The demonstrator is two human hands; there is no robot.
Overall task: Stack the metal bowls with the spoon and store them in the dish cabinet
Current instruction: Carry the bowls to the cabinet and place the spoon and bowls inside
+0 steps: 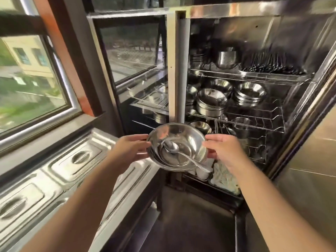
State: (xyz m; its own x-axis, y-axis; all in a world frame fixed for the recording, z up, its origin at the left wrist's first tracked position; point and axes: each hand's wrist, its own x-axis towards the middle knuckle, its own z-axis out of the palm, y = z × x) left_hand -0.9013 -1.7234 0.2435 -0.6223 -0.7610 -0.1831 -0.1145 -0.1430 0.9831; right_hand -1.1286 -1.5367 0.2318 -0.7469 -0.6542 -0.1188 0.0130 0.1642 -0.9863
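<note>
Nested shiny metal bowls (189, 137) hang in the air in front of the dish cabinet (227, 13). A metal spoon (181, 153) lies inside the top bowl, its handle poking over the near right rim. My left hand (130, 148) grips the stack's left rim and my right hand (224, 148) grips its right rim. The cabinet's right door is open, showing wire shelves (254, 113) with several stacks of metal bowls (211, 102).
A steel counter with lidded food pans (76, 159) runs along the left under a window (32, 73). The cabinet's left glass door (132, 51) is closed. White items (225, 177) lie on the bottom shelf. The open steel door (309, 113) stands at right.
</note>
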